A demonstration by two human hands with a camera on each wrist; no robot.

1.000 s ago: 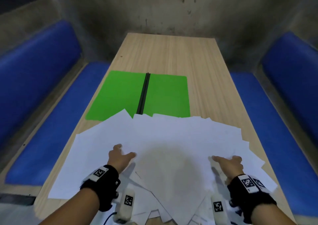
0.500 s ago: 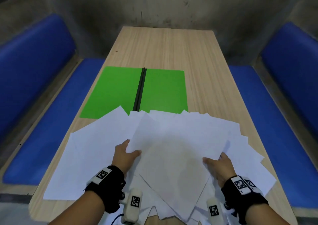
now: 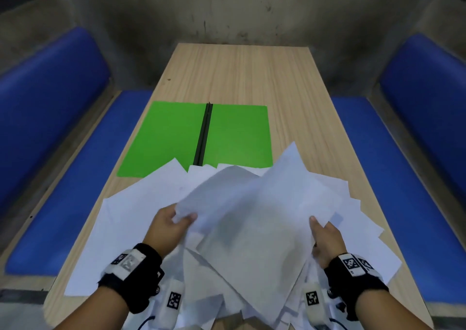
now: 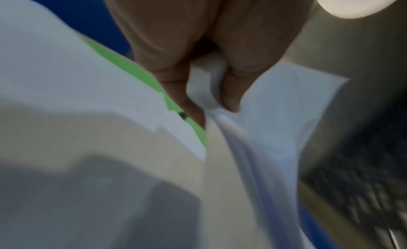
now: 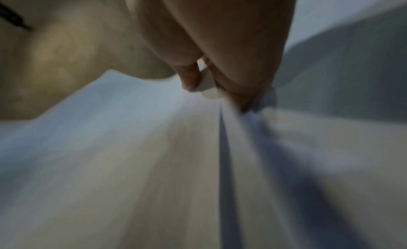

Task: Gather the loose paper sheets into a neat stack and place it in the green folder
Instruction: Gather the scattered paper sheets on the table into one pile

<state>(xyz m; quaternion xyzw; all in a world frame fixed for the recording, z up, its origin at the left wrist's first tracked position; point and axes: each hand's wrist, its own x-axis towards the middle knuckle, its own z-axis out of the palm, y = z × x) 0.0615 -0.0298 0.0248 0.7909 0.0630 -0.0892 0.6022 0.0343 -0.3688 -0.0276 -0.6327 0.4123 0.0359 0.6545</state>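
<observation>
Head view shows my left hand (image 3: 168, 225) pinching the left edge of a raised bundle of paper sheets (image 3: 254, 218), thumb on top and fingers curled underneath; the left wrist view confirms the paper caught between thumb and fingers (image 4: 176, 89). My right hand (image 3: 325, 239) grips the bundle's right edge, thumb on top, fingers hidden beneath the paper. The right wrist view is blurred but shows sheets clamped between the digits.

More loose sheets (image 3: 126, 229) lie fanned across the near end of the wooden table (image 3: 242, 72), under and around the lifted bundle. Blue benches (image 3: 63, 178) run along both sides.

Beyond the papers, the green folder (image 3: 171, 138) lies open and flat, its dark spine (image 3: 203, 133) central, its near edge overlapped by sheets. The bundle is uneven, corners jutting out.
</observation>
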